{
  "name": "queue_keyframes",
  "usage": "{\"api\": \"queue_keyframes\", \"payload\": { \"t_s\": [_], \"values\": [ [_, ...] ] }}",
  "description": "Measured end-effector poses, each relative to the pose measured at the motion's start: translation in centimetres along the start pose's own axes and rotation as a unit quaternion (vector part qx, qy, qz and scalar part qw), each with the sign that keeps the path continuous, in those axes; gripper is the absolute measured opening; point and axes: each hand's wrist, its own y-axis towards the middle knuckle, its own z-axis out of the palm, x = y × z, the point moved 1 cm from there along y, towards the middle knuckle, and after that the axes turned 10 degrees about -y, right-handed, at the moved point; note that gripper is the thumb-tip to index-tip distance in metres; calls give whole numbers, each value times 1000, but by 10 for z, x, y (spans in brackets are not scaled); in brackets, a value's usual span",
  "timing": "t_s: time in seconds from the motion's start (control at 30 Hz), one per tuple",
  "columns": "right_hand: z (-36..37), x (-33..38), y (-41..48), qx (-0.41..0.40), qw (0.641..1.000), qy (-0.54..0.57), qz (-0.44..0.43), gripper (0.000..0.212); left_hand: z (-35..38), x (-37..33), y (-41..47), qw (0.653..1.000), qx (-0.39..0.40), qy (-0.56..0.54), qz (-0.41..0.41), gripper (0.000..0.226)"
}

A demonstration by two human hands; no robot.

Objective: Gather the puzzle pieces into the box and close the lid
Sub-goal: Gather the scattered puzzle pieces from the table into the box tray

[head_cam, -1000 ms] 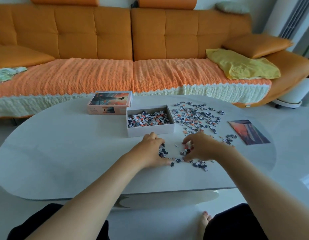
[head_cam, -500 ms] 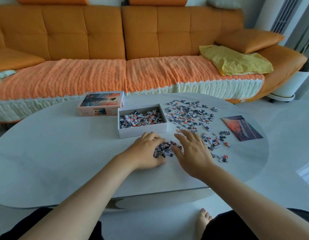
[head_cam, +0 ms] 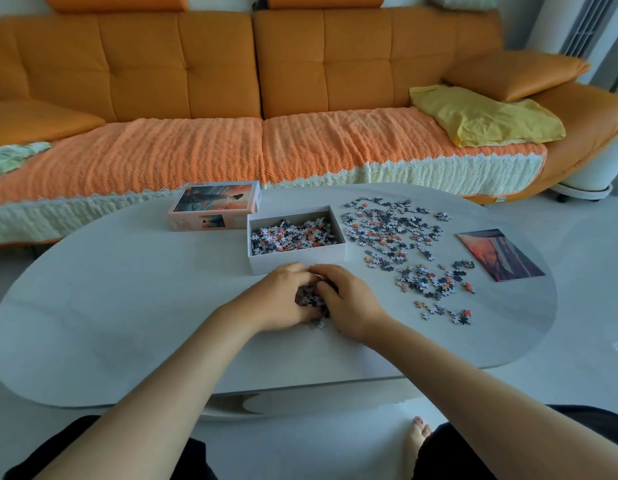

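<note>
A white open box (head_cam: 297, 255) on the table holds many puzzle pieces. Its lid (head_cam: 215, 205), printed with a sunset picture, lies face up to the box's left. Just in front of the box, my left hand (head_cam: 278, 298) and my right hand (head_cam: 347, 299) cup a small heap of pieces (head_cam: 309, 299) between them, fingers curled around it. Many loose pieces (head_cam: 392, 233) are spread to the right of the box, with smaller clusters (head_cam: 435, 282) nearer me on the right.
A picture card (head_cam: 499, 254) lies at the table's right end. The oval grey table (head_cam: 110, 306) stands in front of an orange sofa (head_cam: 231, 98) with a yellow cloth (head_cam: 484, 116). My bare foot (head_cam: 416, 441) shows below the table edge.
My two hands have come together, sweeping scattered pieces into one heap between them just in front of the box.
</note>
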Motion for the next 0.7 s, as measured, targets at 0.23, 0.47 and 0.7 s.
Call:
{"api": "queue_keyframes", "payload": {
  "t_s": [0.23, 0.47, 0.7],
  "values": [
    [-22, -12, 0, 81, 988, -129, -14, 47, -12, 8, -11, 987, 76, 111, -83, 105],
    [13, -7, -5, 139, 962, -224, -63, 62, -6, 6, -11, 997, 27, 47, -48, 53],
    [-21, 2, 10, 106, 967, -218, -79, 63, -18, 10, -13, 992, 37, 78, -95, 91]
  ]
}}
